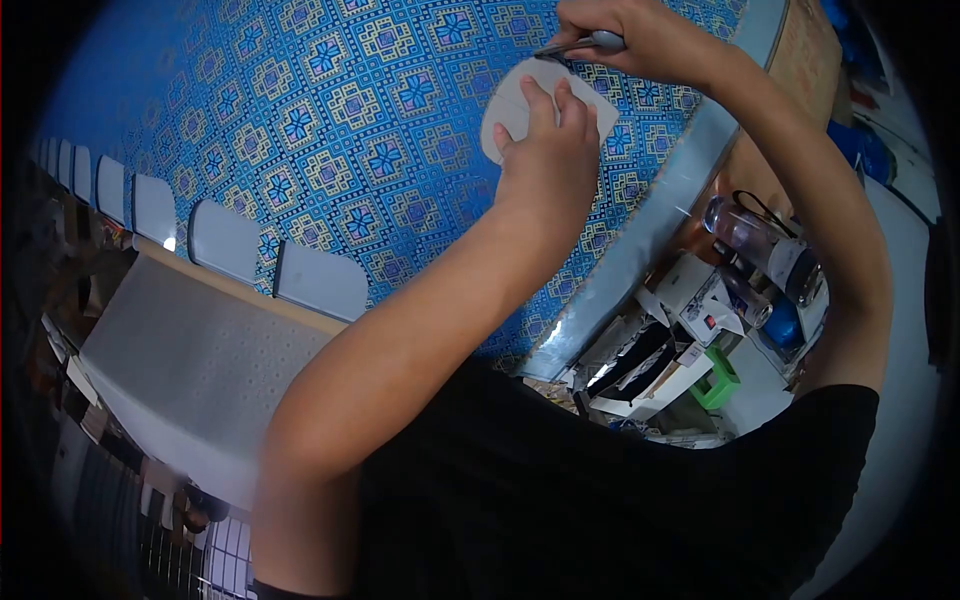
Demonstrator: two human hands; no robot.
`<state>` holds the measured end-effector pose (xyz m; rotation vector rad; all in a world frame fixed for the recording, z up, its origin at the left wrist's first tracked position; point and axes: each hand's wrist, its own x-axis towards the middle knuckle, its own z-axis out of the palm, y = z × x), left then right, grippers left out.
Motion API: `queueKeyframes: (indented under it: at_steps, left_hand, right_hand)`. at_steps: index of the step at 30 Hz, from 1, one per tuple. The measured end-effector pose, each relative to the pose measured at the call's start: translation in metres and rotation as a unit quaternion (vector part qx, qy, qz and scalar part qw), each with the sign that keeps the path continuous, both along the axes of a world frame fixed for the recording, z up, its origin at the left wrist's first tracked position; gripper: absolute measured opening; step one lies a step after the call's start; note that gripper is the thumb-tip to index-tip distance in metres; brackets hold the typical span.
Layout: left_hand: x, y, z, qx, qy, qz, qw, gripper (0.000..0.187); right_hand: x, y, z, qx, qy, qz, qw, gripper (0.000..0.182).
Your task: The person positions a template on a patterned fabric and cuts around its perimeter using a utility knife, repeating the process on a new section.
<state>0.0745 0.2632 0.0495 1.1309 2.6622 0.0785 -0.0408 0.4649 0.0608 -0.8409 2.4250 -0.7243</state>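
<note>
Where the pale piece [512, 95] lies: flat on the blue patterned cloth [330, 130], near the top of our view; we take it as landmark.
Rounded grey pieces [226, 238]: we note a row along the cloth's edge, well to the left of the pale piece and lower in view.
Dotted grey surface [210, 325]: beyond that row, farther from the pale piece.
Glossy edge strip [650, 215]: runs slantwise to the right of the pale piece.
Clear bottle [745, 232], white box [684, 284] and green plastic part [715, 378]: past the strip, lower right of the pale piece, amid clutter.
In the way: our left hand [550, 155] hides part of the pale piece; our left forearm [430, 310] crosses the cloth below it.
Left hand: palm down, fingers spread, tips on the pale piece, clamped on nothing.
Right hand [622, 18]: closed round a grey tool [605, 40], its dark end at the pale piece's upper edge; exact contact, we cannot tell.
Right forearm [800, 160]: bent, reaching in from the right of the pale piece.
Hands: apart, near each other.
</note>
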Motion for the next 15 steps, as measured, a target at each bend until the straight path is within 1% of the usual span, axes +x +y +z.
queueKeyframes:
  at_steps: [5,9,15]
  left_hand:
    - [0.001,0.000,-0.002,0.021,0.005,0.009,1.000,0.065]
    - [0.002,0.002,0.001,0.003,-0.011,0.025,1.000,0.065]
    - [0.000,0.001,0.001,-0.002,-0.028,0.022,0.999,0.066]
  right_hand:
    - [-0.012,-0.008,0.010,0.004,-0.033,0.030,0.999,0.022]
    - [-0.020,-0.016,0.014,0.005,-0.049,0.050,0.998,0.022]
    - [-0.029,-0.029,0.018,0.000,-0.064,0.078,0.995,0.021]
